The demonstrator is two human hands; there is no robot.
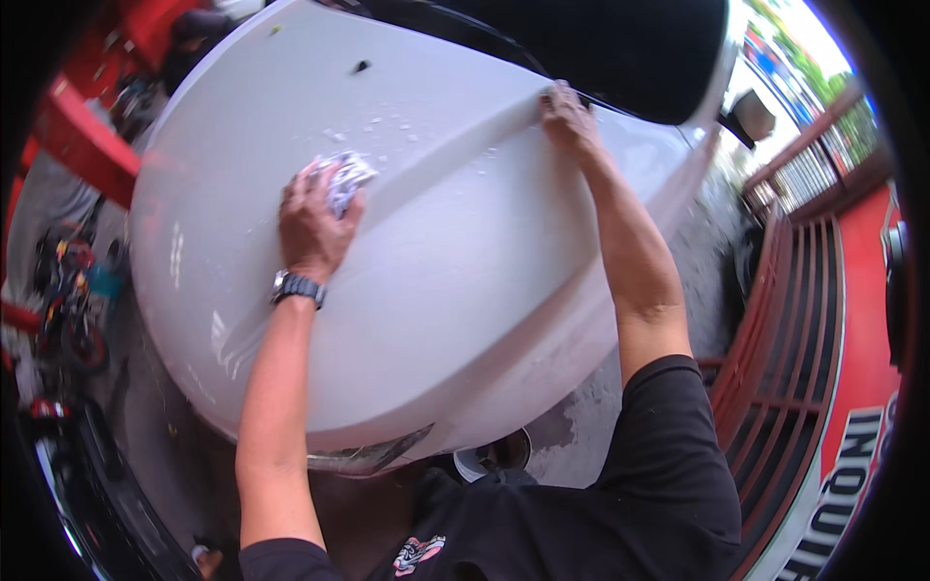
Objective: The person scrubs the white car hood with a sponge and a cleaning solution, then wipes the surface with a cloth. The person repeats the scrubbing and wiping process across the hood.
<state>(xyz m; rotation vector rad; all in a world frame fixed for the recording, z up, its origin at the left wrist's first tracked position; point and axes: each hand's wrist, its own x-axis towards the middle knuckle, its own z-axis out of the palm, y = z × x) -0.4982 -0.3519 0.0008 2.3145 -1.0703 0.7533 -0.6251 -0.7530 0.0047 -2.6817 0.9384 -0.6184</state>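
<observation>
The white car hood point(426, 290) spreads out in front of me, with water drops and small wet patches on its upper middle. My left hand point(315, 218), with a dark watch on its wrist, presses a crumpled, whitish-purple cloth point(347, 181) against the hood. Farther off and to the right, my right hand point(572, 118) leans on the hood near its rear edge, beside the dark windshield point(620, 53). It holds nothing that I can see, and its fingertips are small and partly blurred.
A slatted brown metal bench point(780, 329) stands along the right, by a red wall. At left are a motorcycle point(73, 290) and a red post point(87, 140); a dark vehicle point(97, 494) is at lower left. A bucket point(509, 450) sits below the car's front.
</observation>
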